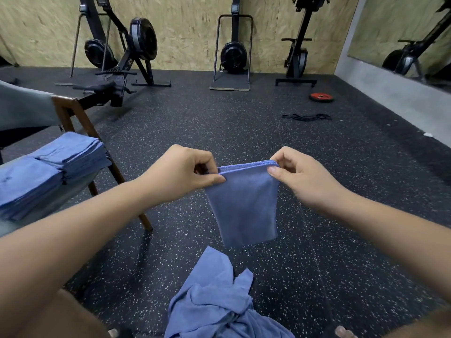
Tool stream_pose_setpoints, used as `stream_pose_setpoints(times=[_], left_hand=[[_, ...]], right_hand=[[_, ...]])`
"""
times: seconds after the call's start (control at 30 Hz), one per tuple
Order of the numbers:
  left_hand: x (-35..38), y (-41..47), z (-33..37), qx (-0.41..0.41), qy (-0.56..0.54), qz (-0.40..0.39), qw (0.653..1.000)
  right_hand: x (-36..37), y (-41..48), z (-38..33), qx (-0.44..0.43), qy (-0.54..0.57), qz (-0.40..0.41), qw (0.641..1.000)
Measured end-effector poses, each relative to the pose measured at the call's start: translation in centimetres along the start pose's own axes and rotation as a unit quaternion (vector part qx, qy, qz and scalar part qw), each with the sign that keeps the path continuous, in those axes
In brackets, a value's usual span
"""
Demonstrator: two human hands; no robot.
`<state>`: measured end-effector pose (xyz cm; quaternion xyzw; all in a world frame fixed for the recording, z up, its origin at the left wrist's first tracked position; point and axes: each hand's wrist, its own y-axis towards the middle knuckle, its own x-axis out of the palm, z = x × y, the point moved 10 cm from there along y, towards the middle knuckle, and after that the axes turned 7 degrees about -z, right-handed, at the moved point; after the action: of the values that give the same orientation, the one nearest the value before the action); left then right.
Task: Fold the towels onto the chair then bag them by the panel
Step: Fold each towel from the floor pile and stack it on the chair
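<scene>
- Blue towel (pixel 244 206), folded into a narrow strip, hangs in the air above the speckled floor (pixel 341 215). Its top edge shows several layers, but they are too close together to count.
- The left hand (pixel 180 174) pinches the towel's top left corner between the thumb and curled fingers. The right hand (pixel 300 176) pinches the top right corner the same way. The hands are apart, with the strip's width between them.
- Two stacks of folded towels sit on the chair (pixel 73 113) at the left, touching side by side. The far stack (pixel 73 154) shows whole, while the near stack (pixel 26 184) is cut off by the left edge.
- Only the chair's wooden legs and part of its grey seat and back show.
- A loose heap (pixel 214 301) of unfolded blue towels lies on the floor below the held towel. The bottom edge cuts it off, and the number of towels in it cannot be told.
- Far back, dark exercise machines (pixel 233 52) stand along a chipboard wall, their tops out of frame.
- A red plate (pixel 321 97) and a black cord (pixel 306 116) lie on the floor at the right. Whether the cord is a rope or a band cannot be told.
</scene>
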<state>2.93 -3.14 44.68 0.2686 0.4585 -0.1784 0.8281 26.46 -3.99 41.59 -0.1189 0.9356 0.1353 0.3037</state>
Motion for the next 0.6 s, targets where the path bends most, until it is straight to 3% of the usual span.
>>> stream_pose_setpoints(times=[0.23,0.4,0.6], left_hand=[[-0.6,-0.1,-0.1,-0.002,-0.026,0.021,0.999],[0.8,0.1,0.5,0.013,-0.018,-0.018,1.000],[3.8,0.3,3.5,0.064,-0.009,-0.074,0.995]], right_hand=[[0.2,-0.1,0.1,0.027,-0.005,-0.012,1.000],[1.8,-0.4,-0.1,0.052,-0.033,-0.065,0.996],[5.8,-0.9,-1.4,0.015,-0.030,-0.134,0.990]])
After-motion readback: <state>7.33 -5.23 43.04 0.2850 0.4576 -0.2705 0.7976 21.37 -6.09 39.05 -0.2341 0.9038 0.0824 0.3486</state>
